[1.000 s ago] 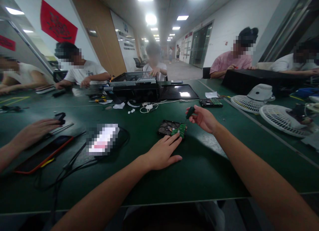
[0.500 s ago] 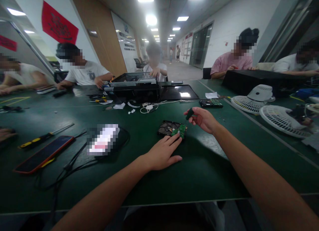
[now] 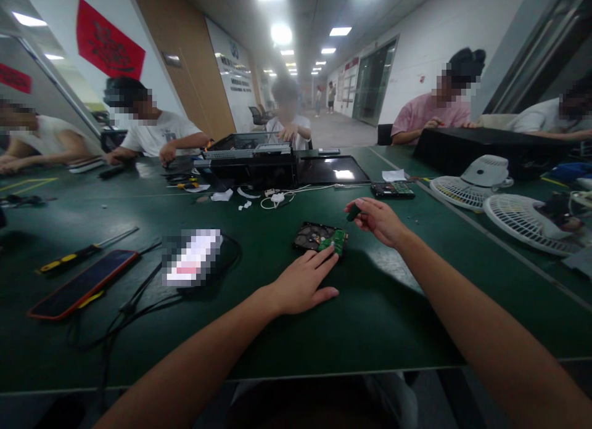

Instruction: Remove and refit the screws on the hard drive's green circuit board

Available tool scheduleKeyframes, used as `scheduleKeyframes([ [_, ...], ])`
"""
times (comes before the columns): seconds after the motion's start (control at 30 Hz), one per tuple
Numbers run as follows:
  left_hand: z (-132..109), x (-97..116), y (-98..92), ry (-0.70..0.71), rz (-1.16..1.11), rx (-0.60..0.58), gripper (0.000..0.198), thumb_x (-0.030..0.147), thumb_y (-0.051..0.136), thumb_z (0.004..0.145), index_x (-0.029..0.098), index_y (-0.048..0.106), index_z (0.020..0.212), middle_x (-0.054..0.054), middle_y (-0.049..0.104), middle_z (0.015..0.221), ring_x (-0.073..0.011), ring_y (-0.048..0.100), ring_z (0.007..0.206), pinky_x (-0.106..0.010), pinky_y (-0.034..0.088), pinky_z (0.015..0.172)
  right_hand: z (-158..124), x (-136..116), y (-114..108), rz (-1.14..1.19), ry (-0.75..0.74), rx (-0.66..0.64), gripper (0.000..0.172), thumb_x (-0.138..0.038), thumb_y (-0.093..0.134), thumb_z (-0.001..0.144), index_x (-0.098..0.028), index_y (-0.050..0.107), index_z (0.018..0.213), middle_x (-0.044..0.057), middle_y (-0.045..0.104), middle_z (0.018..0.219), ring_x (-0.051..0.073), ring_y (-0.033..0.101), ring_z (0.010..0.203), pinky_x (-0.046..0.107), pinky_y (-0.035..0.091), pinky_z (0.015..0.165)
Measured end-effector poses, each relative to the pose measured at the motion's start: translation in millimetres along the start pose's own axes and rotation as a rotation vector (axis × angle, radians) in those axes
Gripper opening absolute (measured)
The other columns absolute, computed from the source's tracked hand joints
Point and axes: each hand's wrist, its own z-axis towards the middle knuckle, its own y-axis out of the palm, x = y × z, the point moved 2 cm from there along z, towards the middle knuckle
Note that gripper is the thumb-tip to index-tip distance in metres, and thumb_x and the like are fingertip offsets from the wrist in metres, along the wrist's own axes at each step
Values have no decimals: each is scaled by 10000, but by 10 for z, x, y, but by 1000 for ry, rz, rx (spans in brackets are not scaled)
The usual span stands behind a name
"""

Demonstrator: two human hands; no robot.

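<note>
A hard drive (image 3: 311, 235) with a green circuit board (image 3: 339, 237) lies on the green table in front of me. My left hand (image 3: 305, 281) rests at its near edge, fingers stretched out and fingertips on the board, thumb apart on the table. Just right of and above the drive, my right hand (image 3: 377, 219) is closed on a small dark screwdriver (image 3: 354, 212). Its handle sits between thumb and fingers, and its thin shaft points down toward the drive's right end. Whether the tip touches the drive is too small to tell.
On the left lie a yellow-black screwdriver (image 3: 69, 260), an orange-edged phone (image 3: 83, 285), a lit phone (image 3: 193, 256) and black cables. An open computer case (image 3: 250, 170) stands ahead. Another drive (image 3: 393, 190) and white fan grilles (image 3: 522, 225) are right. Several people sit around.
The dark screwdriver in my right hand has tilted, and its shaft now shows nearer the drive. My left hand stays in place. A person's hand at the far left edge has mostly left view.
</note>
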Motion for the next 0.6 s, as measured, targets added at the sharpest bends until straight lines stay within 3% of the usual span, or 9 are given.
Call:
scheduleKeyframes([
  [0.37, -9, 5, -16, 3, -7, -2, 786, 639, 435, 1051, 205, 238, 1676, -114, 185, 1758, -353, 340, 1527, -477, 322, 1229, 42, 25, -5, 172, 52, -56, 392, -544, 582, 978, -199, 740, 1077, 90, 731, 1005, 151, 608, 632, 278, 446, 499],
  [0.6, -3, 1, -2, 3, -2, -2, 799, 636, 448, 1047, 192, 234, 1676, -115, 182, 1759, -355, 346, 1521, -470, 323, 1230, 33, 31, -29, 108, 57, -20, 347, -498, 662, 957, -205, 756, 1117, 78, 725, 1049, 113, 556, 617, 241, 416, 477],
])
